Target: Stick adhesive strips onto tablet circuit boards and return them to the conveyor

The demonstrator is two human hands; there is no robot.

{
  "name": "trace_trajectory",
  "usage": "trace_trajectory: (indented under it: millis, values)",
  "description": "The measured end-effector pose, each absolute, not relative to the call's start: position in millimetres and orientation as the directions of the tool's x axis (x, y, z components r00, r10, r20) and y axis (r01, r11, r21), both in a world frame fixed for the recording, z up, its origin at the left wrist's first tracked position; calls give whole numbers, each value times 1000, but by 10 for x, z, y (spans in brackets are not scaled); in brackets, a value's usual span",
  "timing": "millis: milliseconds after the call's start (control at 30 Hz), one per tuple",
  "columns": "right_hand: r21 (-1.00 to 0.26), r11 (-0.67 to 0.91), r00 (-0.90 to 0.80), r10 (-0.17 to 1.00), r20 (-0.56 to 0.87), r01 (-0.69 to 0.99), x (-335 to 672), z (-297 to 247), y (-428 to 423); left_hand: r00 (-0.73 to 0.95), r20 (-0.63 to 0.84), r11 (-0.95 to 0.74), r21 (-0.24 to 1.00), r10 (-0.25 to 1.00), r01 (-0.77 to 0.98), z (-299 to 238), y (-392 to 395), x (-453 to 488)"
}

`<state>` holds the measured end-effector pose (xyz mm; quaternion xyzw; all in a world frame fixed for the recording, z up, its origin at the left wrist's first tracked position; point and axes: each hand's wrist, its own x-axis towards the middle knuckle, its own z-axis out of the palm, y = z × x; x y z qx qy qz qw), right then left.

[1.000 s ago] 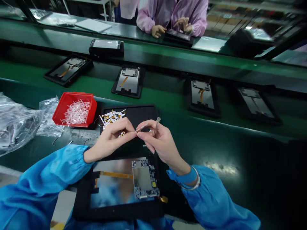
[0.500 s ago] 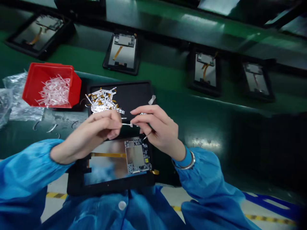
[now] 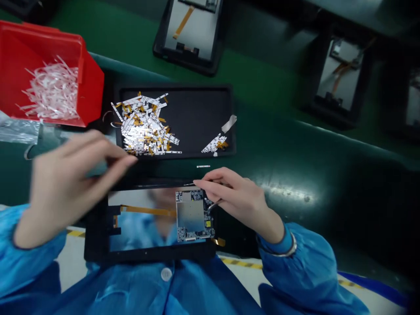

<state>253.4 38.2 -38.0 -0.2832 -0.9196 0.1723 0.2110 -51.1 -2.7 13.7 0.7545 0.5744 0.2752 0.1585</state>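
hands [image 3: 72, 183] [image 3: 239, 201]: 2 | tweezers [image 3: 213, 204]: 1 | red bin [image 3: 90, 89]: 1 | tablet panels [image 3: 141, 232]: 4

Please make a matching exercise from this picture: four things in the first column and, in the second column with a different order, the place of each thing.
Things
1. Red plastic bin
2. Pile of silvery strips with orange parts
3. Circuit board
4. Tweezers

Places
A. Held in the right hand
B. On a glass panel in a black frame, nearest the person's body
C. At the far left, with white paper strips inside
D. On the left part of a black tray

Right pairs: 1-C, 2-D, 3-B, 4-A
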Motion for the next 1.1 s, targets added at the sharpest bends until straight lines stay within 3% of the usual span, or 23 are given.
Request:
trace_trajectory:
  millis: [133,367,433,500,600,767,833,933,1000,1100]
  values:
    - [-411,800,-771,569,285,438,2544,-364,408,433,174,-448,577,885,683,-83,-6,-206]
    - [-329,833,-831,521,196,445,2453,-184,441,548,122,-471,681,828,560,-240,5,-71]
    - [-318,810,-826,550,123,492,2438,-103,435,616,183,-584,599,766,548,-236,-8,-70]
    - [-280,789,-817,576,25,547,2438,-27,426,686,264,-720,428,678,546,-218,-19,-56]
    - [-260,761,-800,591,-100,595,2447,47,422,728,304,-789,262,614,556,-194,-24,-13]
    - [-313,708,-772,607,-188,633,2454,34,457,632,233,-665,406,739,627,-236,-46,56]
    - [-368,686,-774,603,-196,628,2480,-18,485,652,256,-698,341,714,630,-251,-71,71]
    - [-602,603,-810,572,-130,523,2566,-94,525,676,281,-732,261,681,629,-239,-77,83]
    - [-745,487,-774,630,-61,456,2637,-98,532,612,228,-646,392,758,655,-217,-33,90]
    - [-860,307,-554,832,33,409,2726,-27,501,512,109,-463,614,852,639,-186,83,117]
